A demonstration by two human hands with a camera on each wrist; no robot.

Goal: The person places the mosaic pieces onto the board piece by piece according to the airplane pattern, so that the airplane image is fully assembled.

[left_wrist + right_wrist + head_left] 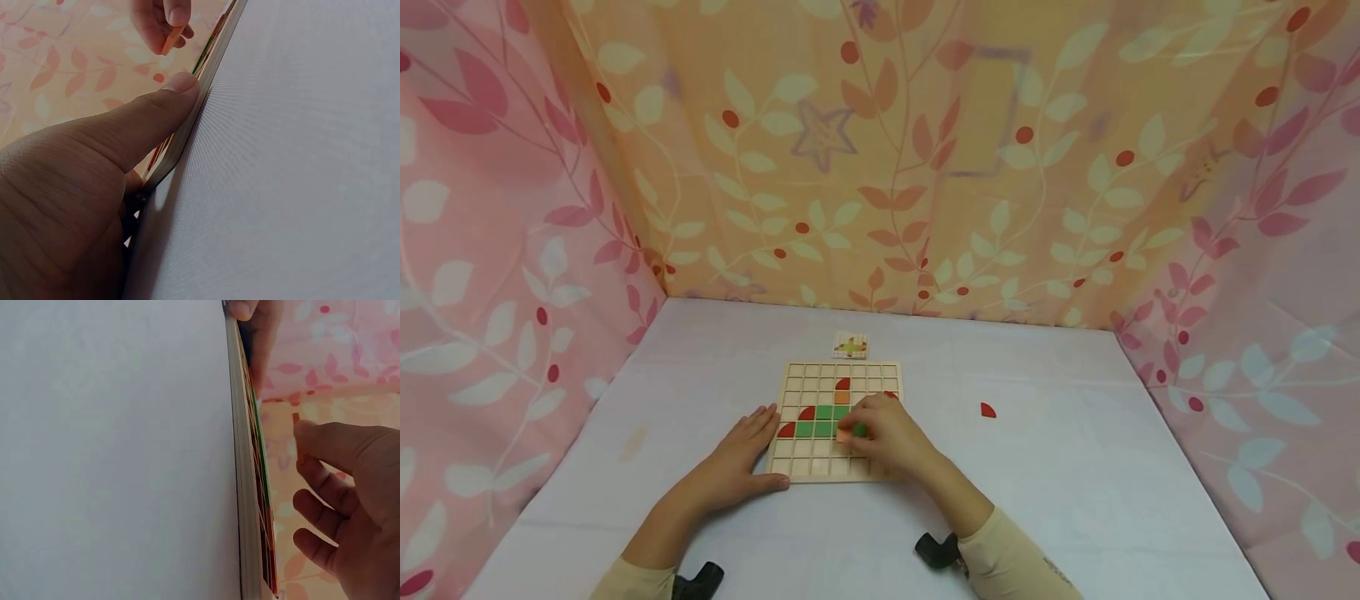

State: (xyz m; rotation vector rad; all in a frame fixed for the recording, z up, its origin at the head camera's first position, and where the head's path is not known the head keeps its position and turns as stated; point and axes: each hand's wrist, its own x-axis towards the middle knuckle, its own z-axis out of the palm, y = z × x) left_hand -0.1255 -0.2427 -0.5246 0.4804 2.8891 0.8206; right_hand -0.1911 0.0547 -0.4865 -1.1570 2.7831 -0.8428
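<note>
A wooden grid board lies on the table with green square tiles, red quarter-round tiles and an orange square tile in its cells. Over the board's right half, my right hand pinches another orange tile between thumb and finger; the right wrist view has this orange tile raised above the board surface. My left hand rests along the board's left edge, its thumb on the near rim and its fingers at the side. Part of the board is hidden under my right hand.
One loose red quarter-round tile lies on the white table to the right of the board. Behind the board is a small pattern card. Patterned cloth hangs at the back and both sides.
</note>
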